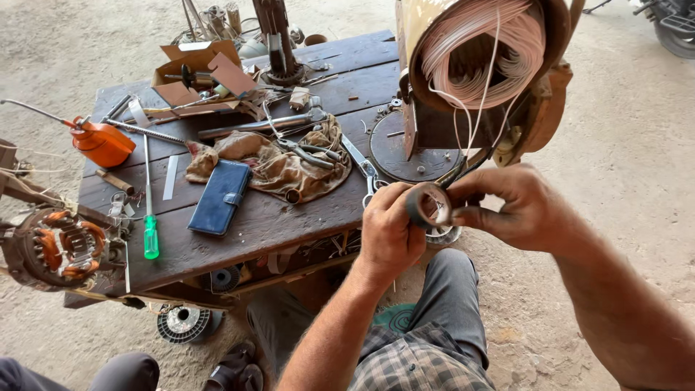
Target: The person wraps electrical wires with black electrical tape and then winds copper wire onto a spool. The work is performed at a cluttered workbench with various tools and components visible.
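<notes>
Roll of dark tape [428, 205] held up between both hands, just off the near right corner of the wooden table [289, 217], above the person's knee. Left hand [389, 230] is wrapped around the roll from the left, fingers curled tight on its rim. Right hand [515, 205] grasps it from the right, thumb and fingertips pinched at the roll's edge; whether a loose end of tape is between them cannot be told.

Just behind the roll, past the table's right edge: a motor housing [539, 108] with a coil of pale pink winding wire [483, 47] showing in its open end, thin wire strands hanging down toward the hands.

On the table, left of the roll: scissors [371, 185] at the table edge, pliers [308, 153] lying on a crumpled brown rag [279, 170], a dark blue wallet case [221, 197] just beside the rag. Further left, a green-handled screwdriver [150, 235] and an orange oil can [103, 143]. A torn cardboard box [195, 76] sits at the far side.

Off the table's left end, well apart from the roll, a stator with copper windings [56, 247].
</notes>
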`<act>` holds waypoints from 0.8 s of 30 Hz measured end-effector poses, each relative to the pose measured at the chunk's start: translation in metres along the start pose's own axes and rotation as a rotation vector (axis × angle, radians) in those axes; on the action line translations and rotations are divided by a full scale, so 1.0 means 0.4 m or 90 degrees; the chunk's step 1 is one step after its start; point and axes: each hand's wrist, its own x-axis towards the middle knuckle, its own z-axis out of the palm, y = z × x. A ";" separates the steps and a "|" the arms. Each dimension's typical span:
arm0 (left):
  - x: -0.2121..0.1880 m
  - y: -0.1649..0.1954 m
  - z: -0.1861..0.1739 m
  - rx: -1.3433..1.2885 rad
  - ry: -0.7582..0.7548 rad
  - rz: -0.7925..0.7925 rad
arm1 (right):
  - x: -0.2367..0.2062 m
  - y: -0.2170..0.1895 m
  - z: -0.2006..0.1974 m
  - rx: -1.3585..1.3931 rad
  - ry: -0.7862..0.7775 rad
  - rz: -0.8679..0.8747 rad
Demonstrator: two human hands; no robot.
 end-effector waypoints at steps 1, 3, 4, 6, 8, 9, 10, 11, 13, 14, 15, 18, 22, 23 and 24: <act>-0.002 0.000 0.004 0.010 0.002 0.004 | 0.004 0.001 0.021 -0.020 0.047 0.033; -0.002 0.003 0.009 0.031 0.015 0.006 | 0.014 -0.007 0.047 -0.126 0.181 -0.005; -0.004 0.008 0.009 0.043 0.025 -0.001 | 0.022 -0.015 0.066 -0.211 0.266 -0.074; -0.002 0.021 0.005 0.057 0.039 0.004 | 0.043 -0.030 0.087 -0.305 0.362 -0.155; 0.001 0.037 -0.003 0.060 0.055 0.029 | 0.074 -0.039 0.110 -0.322 0.383 -0.184; 0.003 0.045 -0.006 0.067 0.051 0.028 | 0.075 -0.045 0.114 -0.298 0.385 -0.163; 0.005 0.051 -0.010 0.074 0.047 0.028 | 0.076 -0.049 0.118 -0.273 0.387 -0.140; 0.008 0.056 -0.012 0.080 0.043 0.028 | 0.080 -0.050 0.119 -0.250 0.389 -0.118; 0.016 0.062 -0.016 0.056 0.043 0.012 | 0.086 -0.046 0.107 -0.152 0.315 -0.047; 0.020 0.063 -0.017 0.043 0.042 0.003 | 0.088 -0.043 0.094 -0.103 0.276 -0.011; 0.023 0.065 -0.021 0.023 0.039 -0.011 | 0.087 -0.040 0.072 -0.131 0.199 -0.045; 0.035 0.065 -0.040 -0.077 -0.010 -0.095 | 0.072 -0.042 -0.011 -0.176 0.020 -0.087; 0.050 0.074 -0.058 -0.208 -0.127 -0.179 | 0.054 -0.059 -0.061 -0.215 -0.015 -0.121; 0.054 0.076 -0.056 -0.216 -0.149 -0.161 | 0.053 -0.065 -0.065 -0.246 -0.003 -0.161; 0.057 0.077 -0.053 -0.231 -0.143 -0.173 | 0.054 -0.069 -0.066 -0.255 -0.002 -0.171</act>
